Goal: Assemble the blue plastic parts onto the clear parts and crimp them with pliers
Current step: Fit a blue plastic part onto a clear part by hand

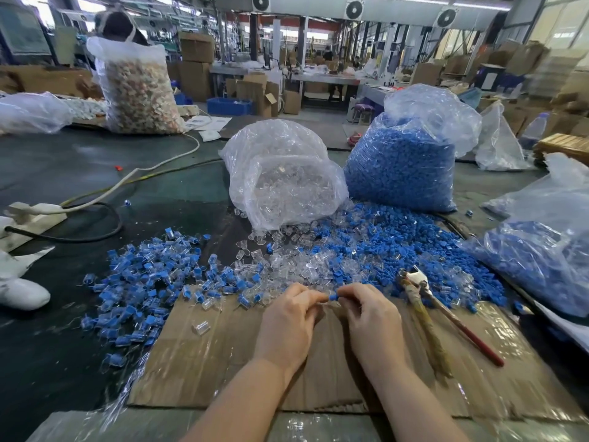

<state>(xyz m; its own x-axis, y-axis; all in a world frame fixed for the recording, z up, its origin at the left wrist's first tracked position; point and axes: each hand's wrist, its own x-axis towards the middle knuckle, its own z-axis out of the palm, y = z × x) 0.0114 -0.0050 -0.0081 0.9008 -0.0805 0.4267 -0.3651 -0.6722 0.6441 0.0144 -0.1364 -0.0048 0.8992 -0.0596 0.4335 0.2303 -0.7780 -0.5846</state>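
Tall clear sack of pale mixed scrap (pixel 140 90) far left on dark bench (pixel 63 173); white cable (pixel 134 173) and black cable (pixel 95 231) trailing nearby; blue crate (pixel 229 106), cardboard boxes (pixel 196 46) behind

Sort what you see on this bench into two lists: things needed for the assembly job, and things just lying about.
Job: blue part held between left hand and right hand; pliers; bag of clear parts; bag of blue parts.
Lying about: white cable; water bottle; distant mixed-colour sack.

Blue part (pixel 332 296) against clear part (pixel 322 300)
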